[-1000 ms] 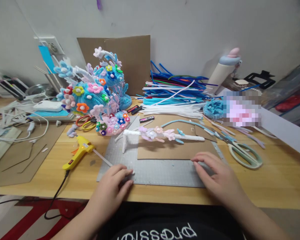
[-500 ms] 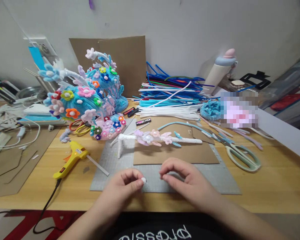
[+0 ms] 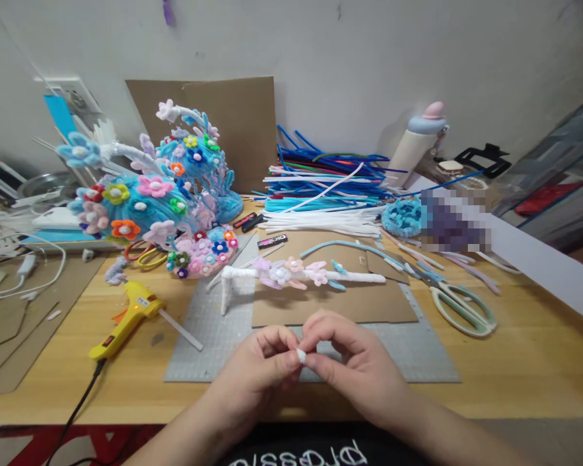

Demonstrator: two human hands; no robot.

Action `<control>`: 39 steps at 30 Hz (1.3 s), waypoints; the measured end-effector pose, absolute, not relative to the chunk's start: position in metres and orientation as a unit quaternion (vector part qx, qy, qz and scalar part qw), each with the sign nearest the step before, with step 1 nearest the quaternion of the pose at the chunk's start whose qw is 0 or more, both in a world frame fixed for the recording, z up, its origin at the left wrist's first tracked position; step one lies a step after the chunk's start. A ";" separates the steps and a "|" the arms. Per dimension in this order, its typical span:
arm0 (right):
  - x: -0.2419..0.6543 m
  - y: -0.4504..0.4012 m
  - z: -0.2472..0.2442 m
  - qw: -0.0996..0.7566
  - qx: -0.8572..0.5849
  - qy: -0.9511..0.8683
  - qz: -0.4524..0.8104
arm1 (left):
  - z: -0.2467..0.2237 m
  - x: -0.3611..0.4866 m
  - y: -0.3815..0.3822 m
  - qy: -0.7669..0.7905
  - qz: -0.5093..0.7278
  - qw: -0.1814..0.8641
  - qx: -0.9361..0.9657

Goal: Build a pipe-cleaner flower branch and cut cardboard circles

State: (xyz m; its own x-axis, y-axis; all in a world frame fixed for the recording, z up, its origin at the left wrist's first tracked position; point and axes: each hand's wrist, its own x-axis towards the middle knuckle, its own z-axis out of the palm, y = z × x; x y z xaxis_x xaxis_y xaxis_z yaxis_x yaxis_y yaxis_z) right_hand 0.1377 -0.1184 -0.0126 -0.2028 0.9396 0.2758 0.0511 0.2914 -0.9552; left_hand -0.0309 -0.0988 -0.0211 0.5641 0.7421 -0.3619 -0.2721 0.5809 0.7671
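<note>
A small white fuzzy piece (image 3: pixel 301 355) is pinched between the fingertips of my left hand (image 3: pixel 267 366) and my right hand (image 3: pixel 352 362), which meet above the grey cutting mat (image 3: pixel 430 359). Both hands are closed on it. Just beyond them, a white wrapped stem (image 3: pixel 359 277) with pastel flowers and leaves lies across a brown cardboard sheet (image 3: pixel 333 310). Its bent end points toward me on the left.
A yellow glue gun (image 3: pixel 126 320) lies at the left with its cord running off the front edge. Green-handled scissors (image 3: pixel 461 310) rest at the right. Behind are flowered blue pipe-cleaner pieces (image 3: pixel 150 207), stacked pipe cleaners (image 3: pixel 325 220) and a bottle (image 3: pixel 415 145).
My right hand has moved left to meet my left hand, and its fingertips now touch the white piece. The whole view has shifted slightly.
</note>
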 end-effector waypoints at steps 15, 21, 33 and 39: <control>0.144 -0.122 -0.011 0.475 -0.423 -0.715 0.288 | -0.022 -0.032 -0.094 0.402 0.314 0.757 0.409; 0.143 -0.120 -0.009 0.426 -0.437 -0.744 0.273 | -0.021 -0.031 -0.092 0.422 0.326 0.718 0.448; 0.142 -0.088 0.000 0.405 -0.407 -0.734 0.363 | 0.006 -0.031 -0.075 0.462 0.315 0.650 0.515; 0.135 -0.076 -0.012 0.409 -0.396 -0.714 0.407 | -0.002 -0.029 -0.077 0.468 0.325 0.610 0.551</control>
State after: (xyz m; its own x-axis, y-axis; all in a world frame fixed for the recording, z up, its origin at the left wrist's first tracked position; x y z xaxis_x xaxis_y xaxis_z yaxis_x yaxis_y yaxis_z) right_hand 0.1351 -0.0762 -0.0124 -0.3516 0.8988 0.2617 0.2339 0.3550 -0.9051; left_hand -0.0291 -0.0770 -0.0019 0.3509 0.9122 -0.2118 0.1188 0.1810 0.9763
